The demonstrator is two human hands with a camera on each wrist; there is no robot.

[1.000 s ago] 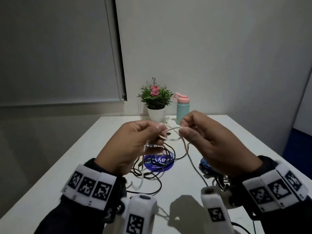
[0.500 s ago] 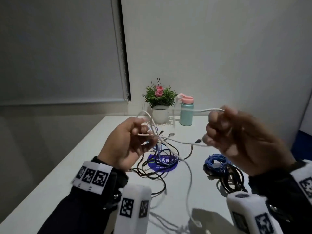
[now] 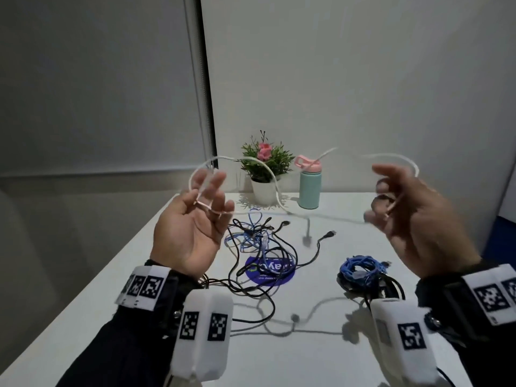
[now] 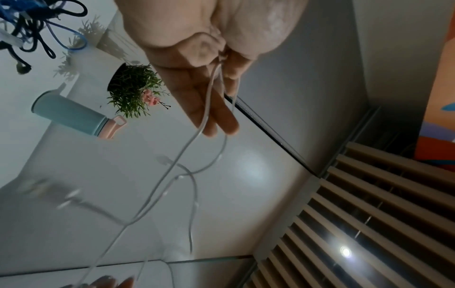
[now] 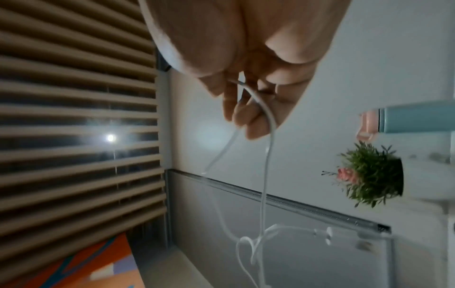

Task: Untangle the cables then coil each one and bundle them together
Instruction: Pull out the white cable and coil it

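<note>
Since half a second ago the hands have drawn wider apart — the white cable (image 3: 275,191) now spans between them above the table (image 3: 279,356), apparently free of the tangle (image 3: 259,247) at the table's centre; coiling likely follows. Left hand (image 3: 192,227) pinches a loop, palm up; right hand (image 3: 413,216) pinches the other stretch, fingers loosely curled.

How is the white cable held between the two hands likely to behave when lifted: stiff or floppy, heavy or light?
Probably floppy: the white cable sags and loops between the left hand and right hand rather than holding a line. Likely light, since a few fingers carry it. It may slip or snag, being thin and smooth-looking, above the tangle.
</note>
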